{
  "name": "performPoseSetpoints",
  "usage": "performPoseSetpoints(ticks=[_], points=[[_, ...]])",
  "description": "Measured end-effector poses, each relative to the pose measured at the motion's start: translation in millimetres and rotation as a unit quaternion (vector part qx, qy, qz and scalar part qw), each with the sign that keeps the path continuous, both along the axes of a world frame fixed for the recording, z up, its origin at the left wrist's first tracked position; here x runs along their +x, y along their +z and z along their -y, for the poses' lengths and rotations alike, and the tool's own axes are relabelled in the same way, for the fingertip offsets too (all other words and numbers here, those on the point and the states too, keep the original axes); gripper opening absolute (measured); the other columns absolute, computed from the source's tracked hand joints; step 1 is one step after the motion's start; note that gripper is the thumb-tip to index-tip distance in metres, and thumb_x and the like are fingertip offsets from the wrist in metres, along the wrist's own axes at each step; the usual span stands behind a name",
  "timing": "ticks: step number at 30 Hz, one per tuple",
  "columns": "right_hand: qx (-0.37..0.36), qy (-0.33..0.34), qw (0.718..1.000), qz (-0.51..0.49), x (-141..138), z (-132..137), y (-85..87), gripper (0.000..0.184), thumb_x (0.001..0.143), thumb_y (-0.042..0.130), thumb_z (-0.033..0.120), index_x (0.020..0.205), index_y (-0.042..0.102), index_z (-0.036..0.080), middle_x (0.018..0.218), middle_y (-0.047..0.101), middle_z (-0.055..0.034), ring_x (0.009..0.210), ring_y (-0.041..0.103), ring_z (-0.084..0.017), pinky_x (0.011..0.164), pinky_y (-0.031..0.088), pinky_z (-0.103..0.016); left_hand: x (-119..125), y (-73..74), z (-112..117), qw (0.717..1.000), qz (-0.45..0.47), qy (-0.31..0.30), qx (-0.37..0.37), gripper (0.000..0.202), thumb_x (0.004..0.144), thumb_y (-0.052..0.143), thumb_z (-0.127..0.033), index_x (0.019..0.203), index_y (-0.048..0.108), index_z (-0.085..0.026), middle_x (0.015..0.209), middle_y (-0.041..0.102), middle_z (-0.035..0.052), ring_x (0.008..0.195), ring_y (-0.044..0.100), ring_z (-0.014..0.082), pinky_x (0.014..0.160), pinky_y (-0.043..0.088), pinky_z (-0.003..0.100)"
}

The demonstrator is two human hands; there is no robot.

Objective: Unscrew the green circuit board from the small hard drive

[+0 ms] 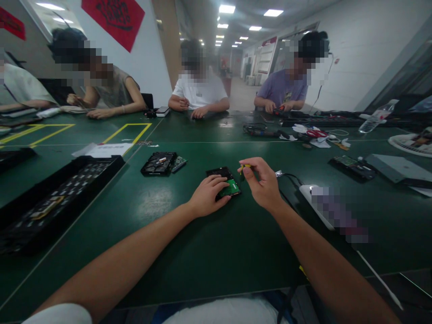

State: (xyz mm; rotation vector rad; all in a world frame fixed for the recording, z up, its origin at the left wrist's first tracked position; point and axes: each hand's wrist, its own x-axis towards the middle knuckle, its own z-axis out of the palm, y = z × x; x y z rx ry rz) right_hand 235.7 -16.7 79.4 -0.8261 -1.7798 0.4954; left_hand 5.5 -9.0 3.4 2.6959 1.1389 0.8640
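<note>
Mid-frame, my right grip [263, 182] is pinching a yellow-handled tool [248, 166], spread left grip [208, 194] resting on a stiff-looking, edge-holdable green-and-black rectangular drive [232, 186].

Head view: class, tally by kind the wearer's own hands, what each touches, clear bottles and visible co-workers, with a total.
Wearer's hands, left hand and right hand: 2
Device with green board, under left hand: 1
Yellow tool, in right hand: 1
Clear bottle: 1
Co-workers, one cut off at left edge: 4
Total: 9
</note>
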Motion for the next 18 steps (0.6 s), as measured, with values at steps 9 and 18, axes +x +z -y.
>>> performPoseSetpoints(ticks=[9,18], points=[[-0.104,0.123,0.983,-0.083,-1,0,6.4,0.031,0.104,0.053,0.049,0.121,0.067,0.028,0.116,0.074,-0.0056,0.107,0.073,-0.021,0.101,0.059,-0.044,1,1.1,1,1.000,0.008,-0.002,0.005,0.042,0.095,0.067,-0.044,0.133,0.065,-0.026,0.141,0.065,0.0098,0.137,0.054,0.0348,0.114,0.046,0.060],[-0.097,0.062,0.988,-0.104,-1,-11,-10.3,0.036,0.086,0.081,0.047,0.106,0.061,0.025,0.097,0.066,-0.0009,0.089,0.066,-0.017,0.085,0.059,-0.034,1,1.8,2,1.000,0.006,0.003,0.003,0.041,0.096,0.066,-0.045,0.131,0.065,-0.025,0.142,0.065,0.0102,0.137,0.054,0.0351,0.113,0.047,0.060]])
